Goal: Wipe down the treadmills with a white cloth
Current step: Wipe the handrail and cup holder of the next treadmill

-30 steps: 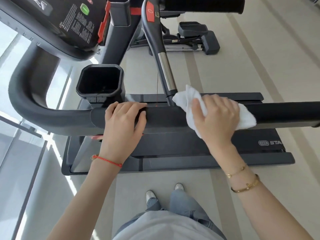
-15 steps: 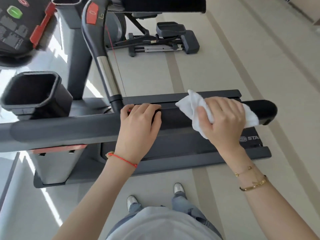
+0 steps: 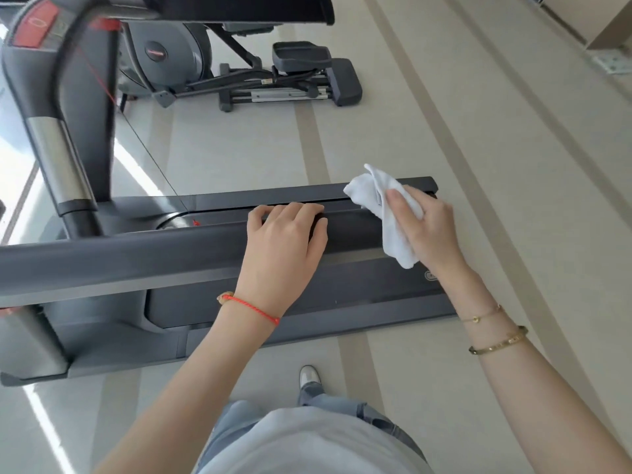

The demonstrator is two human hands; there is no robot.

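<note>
A dark grey treadmill handrail (image 3: 136,258) runs across the view from the left edge. My left hand (image 3: 285,244) lies over the rail with its fingers curled around the top. My right hand (image 3: 429,230) holds a crumpled white cloth (image 3: 383,206) wrapped over the rail's right end, which the cloth and hand hide. Below the rail lies the treadmill deck (image 3: 342,295) with its side rails. The upright post (image 3: 58,138) with a silver section and a red label rises at the left.
An elliptical trainer (image 3: 239,70) stands on the pale striped floor (image 3: 478,165) beyond the treadmill. My shoe (image 3: 309,376) and jeans show at the bottom, close to the deck's near edge. Sunlit floor lies at the far left.
My right hand has slid the cloth rightward along the rail to its end. My left hand stayed gripping the rail. The view has swung right, so the console and cup holder left the frame.
</note>
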